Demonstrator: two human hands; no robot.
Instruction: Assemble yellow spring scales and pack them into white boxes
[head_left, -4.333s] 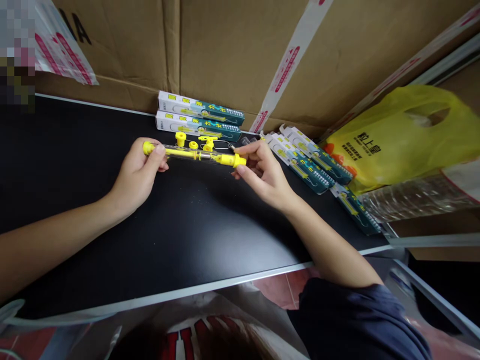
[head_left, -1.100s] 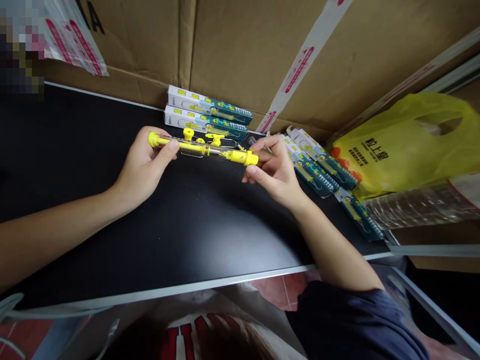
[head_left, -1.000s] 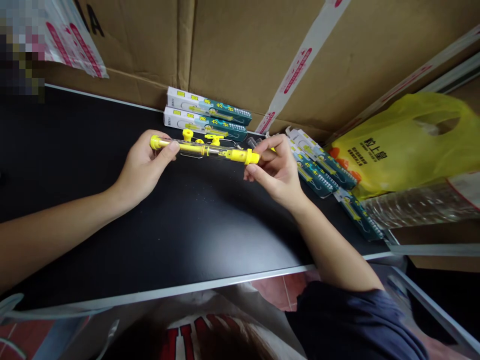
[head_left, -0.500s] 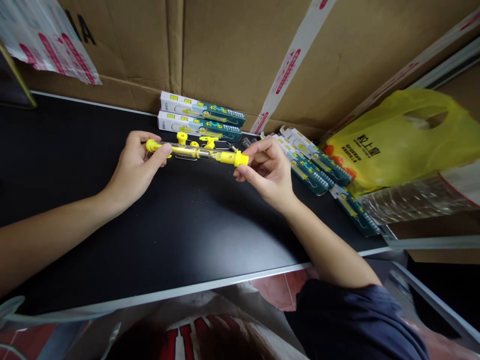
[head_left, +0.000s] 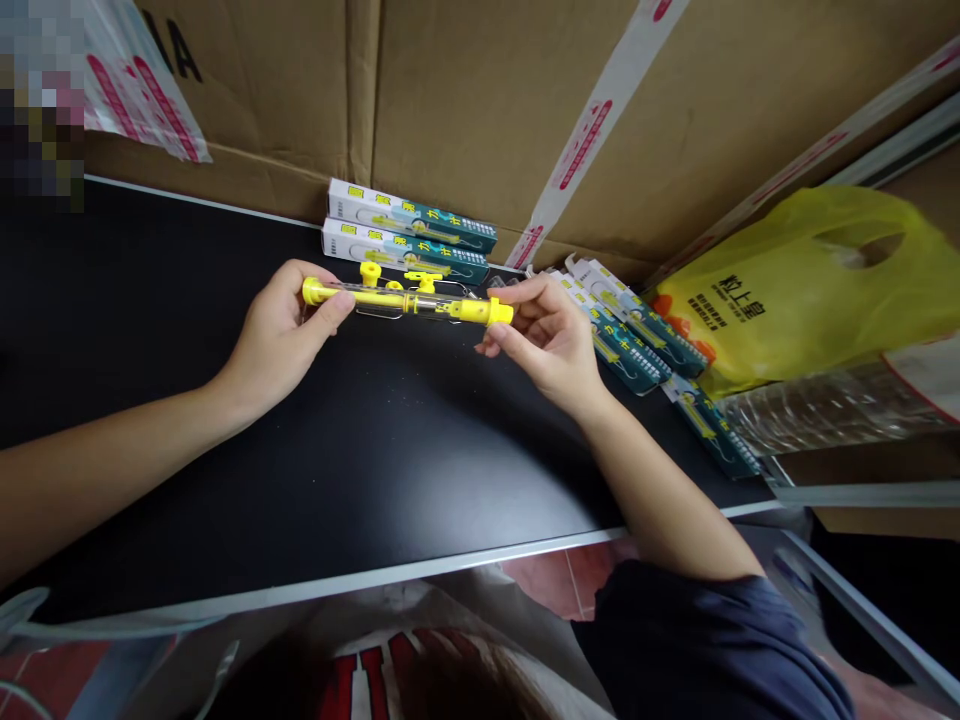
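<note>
Both hands hold a clear tube with yellow ends [head_left: 409,302] level above the black table [head_left: 337,460]. My left hand [head_left: 281,335] pinches its left yellow tip between thumb and fingers. My right hand [head_left: 544,340] grips the thicker yellow cap at the right end. Just behind the tube, small yellow parts [head_left: 370,271] and a wire hook lie on the table. Two boxed packs of the same item [head_left: 409,232] lie against the cardboard wall.
Several more teal and white packs [head_left: 637,335] fan out to the right of my right hand. A yellow plastic bag [head_left: 795,280] and a clear plastic bottle [head_left: 832,410] lie at the right. Cardboard boxes [head_left: 480,100] wall the back. The table's front edge runs along the bottom.
Both hands have kept their grip on the tube. It has shifted only slightly within the view as the camera moved, staying level above the same spot.
</note>
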